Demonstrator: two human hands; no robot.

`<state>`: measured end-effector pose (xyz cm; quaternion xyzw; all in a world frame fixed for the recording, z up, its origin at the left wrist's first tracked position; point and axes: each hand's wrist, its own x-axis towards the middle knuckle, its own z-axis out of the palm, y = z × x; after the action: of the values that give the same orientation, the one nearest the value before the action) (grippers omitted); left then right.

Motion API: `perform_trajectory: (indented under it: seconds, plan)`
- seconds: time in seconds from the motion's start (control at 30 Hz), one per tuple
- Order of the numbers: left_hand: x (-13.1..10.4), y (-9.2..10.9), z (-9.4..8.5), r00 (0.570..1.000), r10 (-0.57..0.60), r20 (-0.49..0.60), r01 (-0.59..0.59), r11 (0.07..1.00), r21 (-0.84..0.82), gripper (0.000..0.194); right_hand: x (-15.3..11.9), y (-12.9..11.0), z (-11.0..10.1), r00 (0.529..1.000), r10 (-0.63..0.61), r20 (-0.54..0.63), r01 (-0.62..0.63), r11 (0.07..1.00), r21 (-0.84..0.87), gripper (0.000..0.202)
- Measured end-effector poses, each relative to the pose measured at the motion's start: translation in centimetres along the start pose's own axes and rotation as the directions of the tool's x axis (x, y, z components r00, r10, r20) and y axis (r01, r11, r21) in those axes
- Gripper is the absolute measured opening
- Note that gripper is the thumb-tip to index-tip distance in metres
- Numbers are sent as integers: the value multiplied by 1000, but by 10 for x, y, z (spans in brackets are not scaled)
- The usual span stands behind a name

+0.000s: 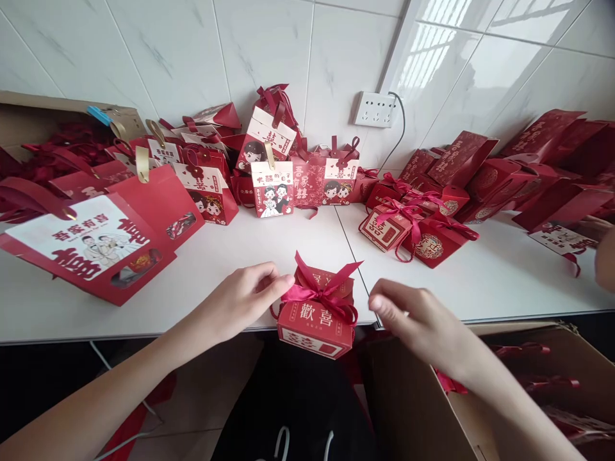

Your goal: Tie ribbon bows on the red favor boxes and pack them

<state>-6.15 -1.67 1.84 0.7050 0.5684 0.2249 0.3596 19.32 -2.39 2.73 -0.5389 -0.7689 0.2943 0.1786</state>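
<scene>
A red gift box (314, 319) with white and gold Chinese characters rests at the table's front edge, its front part jutting past it. A crimson ribbon (321, 294) is tied in a bow over its top, with two tails pointing up and out. My left hand (250, 298) is closed at the bow's left loop, thumb against the ribbon; the other fingertips are partly hidden. To the right of the box and apart from it, my right hand (413, 320) has its fingers curled in with the thumb against them, and nothing shows in it.
On the white table (202, 282), a large red gift bag (120, 237) stands left. Small gift boxes (272, 189) line the tiled wall; ribboned boxes (384, 224) sit right. An open cardboard carton (418, 397) is below right. Another person's hand (606, 256) shows at the right edge.
</scene>
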Motion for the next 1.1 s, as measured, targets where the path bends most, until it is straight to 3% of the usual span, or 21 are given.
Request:
perform_trajectory:
  seconds: [0.07, 0.17, 0.3, 0.43, 0.57, 0.7, 0.87, 0.97, 1.1]
  plan:
    - [1, -2, 1, 998, -14, 59, 18, 998, -56, 43, -5, -5, 10, 998, 12, 59, -13, 1000, 17, 39]
    - [2, 0, 4, 994, 3, 105, 12, 990, -140, 43, -3, -7, 22, 1000, 9, -10, -9, 998, 60, 28]
    - [1, 2, 6, 989, -11, 144, 36, 985, -170, 38, 2, -7, 27, 983, -120, -137, 139, 980, 142, 11]
    - [0, 1, 7, 984, -43, 173, 89, 960, -266, 36, 2, -3, 27, 944, -230, -236, 261, 959, 107, 13]
    - [0, 0, 8, 983, -32, 178, 88, 944, -317, 33, 3, 6, 25, 985, -141, -97, 161, 957, 241, 8]
    - [-2, -1, 9, 982, -22, 187, 82, 944, -318, 34, 2, 14, 21, 995, -85, 58, 48, 880, 472, 40]
    - [-3, 0, 10, 989, -13, 149, 53, 963, -265, 34, -2, 9, 20, 984, 11, 177, -77, 926, 370, 51]
    - [-1, 1, 13, 993, -24, 113, 54, 960, -274, 34, -1, 4, 22, 983, 21, 180, -84, 933, 350, 48]
    - [1, 1, 16, 996, -11, 87, 36, 955, -296, 33, 3, 6, 25, 995, -24, 97, -15, 924, 382, 38]
